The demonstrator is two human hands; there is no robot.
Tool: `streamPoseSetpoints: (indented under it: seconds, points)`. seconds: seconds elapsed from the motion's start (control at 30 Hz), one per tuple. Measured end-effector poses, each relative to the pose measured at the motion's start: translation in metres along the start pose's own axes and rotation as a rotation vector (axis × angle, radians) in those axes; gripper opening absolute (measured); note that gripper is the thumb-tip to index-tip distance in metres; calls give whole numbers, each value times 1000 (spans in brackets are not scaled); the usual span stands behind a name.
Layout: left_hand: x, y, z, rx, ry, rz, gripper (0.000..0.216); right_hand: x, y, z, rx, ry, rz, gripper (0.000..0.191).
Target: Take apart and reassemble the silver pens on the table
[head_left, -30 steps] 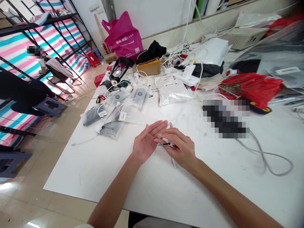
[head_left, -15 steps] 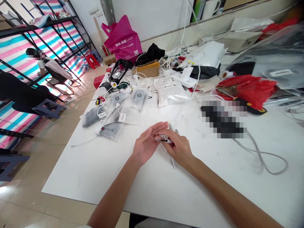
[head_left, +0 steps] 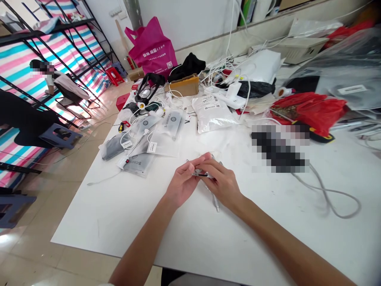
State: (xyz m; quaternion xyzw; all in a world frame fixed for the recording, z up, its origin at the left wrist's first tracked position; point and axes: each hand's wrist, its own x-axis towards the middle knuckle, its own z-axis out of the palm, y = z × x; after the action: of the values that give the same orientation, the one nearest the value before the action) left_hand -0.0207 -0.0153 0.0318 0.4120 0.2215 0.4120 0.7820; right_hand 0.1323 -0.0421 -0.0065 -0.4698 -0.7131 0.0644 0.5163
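Observation:
My left hand (head_left: 181, 183) is palm up, with its thumb bent over one end of a slim, pale pen (head_left: 202, 174) that has a dark part. My right hand (head_left: 225, 182) pinches the pen from the other side, and its fingertips meet my left fingers. Partly covered by my hands, more slim white or clear pens (head_left: 216, 204) lie on the white table (head_left: 190, 234). Their ends poke out beyond the fingers and below the right hand. How many pens are between my hands I cannot tell.
Plastic-bagged packages (head_left: 138, 163) and cables lie to the left. Farther back are a white parcel (head_left: 212, 113), a cardboard box (head_left: 183, 85) and a magenta bag (head_left: 154, 49). A blurred dark object (head_left: 276, 151) with a grey cable sits right. Another person sits far left.
My left thumb and fingers have closed in around the pen, which was held by my right hand over the open left palm. The view has shifted slightly.

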Motion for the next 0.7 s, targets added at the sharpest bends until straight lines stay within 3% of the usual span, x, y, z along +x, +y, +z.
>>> streamPoseSetpoints:
  seconds: [0.43,0.7]
  points:
    - [1,0,-6,-88,168,-16,30,5,-8,-1,57,110,50,4]
    - [3,-5,-6,-73,170,-90,25,5,-13,-1,114,239,-44,25]
